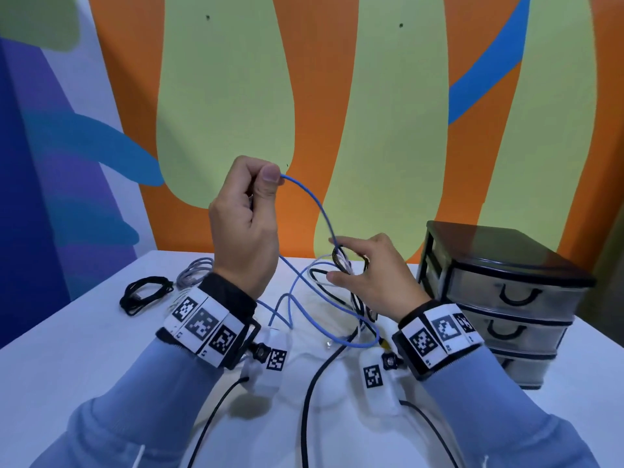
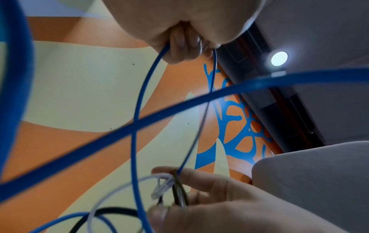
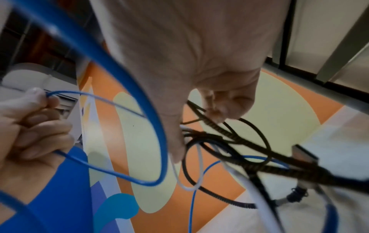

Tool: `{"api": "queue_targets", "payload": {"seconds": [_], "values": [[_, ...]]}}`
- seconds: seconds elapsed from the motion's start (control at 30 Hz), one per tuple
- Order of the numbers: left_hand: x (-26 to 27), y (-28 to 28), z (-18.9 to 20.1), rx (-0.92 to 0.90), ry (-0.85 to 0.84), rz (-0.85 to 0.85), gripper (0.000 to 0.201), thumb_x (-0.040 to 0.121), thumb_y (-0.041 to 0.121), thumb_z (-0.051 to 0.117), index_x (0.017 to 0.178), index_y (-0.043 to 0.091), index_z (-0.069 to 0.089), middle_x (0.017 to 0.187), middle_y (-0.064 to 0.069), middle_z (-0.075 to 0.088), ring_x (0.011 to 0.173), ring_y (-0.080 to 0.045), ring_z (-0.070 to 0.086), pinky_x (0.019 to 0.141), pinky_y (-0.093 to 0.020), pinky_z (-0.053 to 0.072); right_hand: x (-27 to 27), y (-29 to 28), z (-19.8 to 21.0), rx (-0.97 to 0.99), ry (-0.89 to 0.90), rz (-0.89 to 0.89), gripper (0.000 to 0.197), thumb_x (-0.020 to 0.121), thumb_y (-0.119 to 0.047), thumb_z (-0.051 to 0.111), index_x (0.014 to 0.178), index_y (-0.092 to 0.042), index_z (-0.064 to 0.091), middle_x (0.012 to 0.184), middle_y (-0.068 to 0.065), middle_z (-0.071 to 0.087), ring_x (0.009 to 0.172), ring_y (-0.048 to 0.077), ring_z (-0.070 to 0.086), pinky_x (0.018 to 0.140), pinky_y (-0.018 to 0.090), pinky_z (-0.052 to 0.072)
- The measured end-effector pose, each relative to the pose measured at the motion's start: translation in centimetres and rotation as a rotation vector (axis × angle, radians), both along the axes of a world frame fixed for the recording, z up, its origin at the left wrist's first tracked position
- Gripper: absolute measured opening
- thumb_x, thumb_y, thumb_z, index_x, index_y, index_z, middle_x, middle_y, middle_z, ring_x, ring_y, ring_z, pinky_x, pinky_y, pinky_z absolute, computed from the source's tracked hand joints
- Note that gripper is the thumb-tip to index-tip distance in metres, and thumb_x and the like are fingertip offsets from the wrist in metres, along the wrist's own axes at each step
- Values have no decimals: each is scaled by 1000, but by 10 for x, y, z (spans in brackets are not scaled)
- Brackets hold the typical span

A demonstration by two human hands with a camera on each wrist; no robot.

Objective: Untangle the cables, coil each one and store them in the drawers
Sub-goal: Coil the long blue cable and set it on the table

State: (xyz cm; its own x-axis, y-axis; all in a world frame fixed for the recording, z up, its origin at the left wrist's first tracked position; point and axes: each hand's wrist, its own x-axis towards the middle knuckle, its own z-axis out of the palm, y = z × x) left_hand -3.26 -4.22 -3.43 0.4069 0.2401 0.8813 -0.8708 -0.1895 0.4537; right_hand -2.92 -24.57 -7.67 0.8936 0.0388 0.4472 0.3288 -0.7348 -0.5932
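Note:
My left hand (image 1: 266, 184) is raised above the table in a fist, gripping the blue cable (image 1: 314, 204), which arcs down to a tangle of black, white and blue cables (image 1: 341, 261). My right hand (image 1: 334, 260) pinches that tangle between forefinger and thumb, just above the table. In the left wrist view the blue cable (image 2: 137, 110) runs from my left hand (image 2: 185, 45) down to my right hand (image 2: 169, 189), beside a clear plug (image 2: 159, 189). In the right wrist view my right hand (image 3: 196, 135) grips the black braided strands (image 3: 229, 138).
A black three-drawer unit (image 1: 506, 298) stands at the right on the white table (image 1: 84, 359), all drawers closed. A coiled black cable (image 1: 145, 293) and a coiled grey cable (image 1: 196, 275) lie at the back left. Loose blue loops (image 1: 324, 325) trail between my wrists.

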Motion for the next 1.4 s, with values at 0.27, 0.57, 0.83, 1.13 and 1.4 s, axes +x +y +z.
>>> {"api": "queue_targets", "payload": {"seconds": [0.27,0.57,0.83,1.13,1.4], "values": [[9,5,3,51,207,-97,20,106,27,55,103,20,72,66,5,47,59,-20,38,58,-34,31,0,5,2,225,-255,-34,41,73,-38,92,93,-31,57,86,-8,58,61,6,47,60,29,40],[6,3,-3,489,306,76,32,104,42,65,80,23,76,52,9,41,53,-11,37,55,-32,27,1,8,0,276,-332,32,29,74,2,82,86,-24,77,106,-8,57,90,7,66,71,20,59],[7,-2,-5,443,689,-355,30,112,16,49,99,-5,66,66,-4,60,45,-6,47,53,-22,40,5,17,-12,474,141,496,66,92,21,48,138,-27,56,111,15,78,115,29,71,103,36,52],[-10,9,24,-196,341,-710,22,111,20,48,96,14,63,66,3,50,46,-5,25,47,-22,14,15,5,-29,142,127,264,43,103,-9,57,128,-44,63,130,-8,59,87,14,65,66,25,49],[1,19,19,-30,264,-406,25,109,28,57,94,13,70,64,1,35,52,-14,27,47,-24,23,-8,-4,7,-117,-51,-195,62,95,-79,40,136,-38,64,129,-10,71,113,20,67,98,45,53]]}}
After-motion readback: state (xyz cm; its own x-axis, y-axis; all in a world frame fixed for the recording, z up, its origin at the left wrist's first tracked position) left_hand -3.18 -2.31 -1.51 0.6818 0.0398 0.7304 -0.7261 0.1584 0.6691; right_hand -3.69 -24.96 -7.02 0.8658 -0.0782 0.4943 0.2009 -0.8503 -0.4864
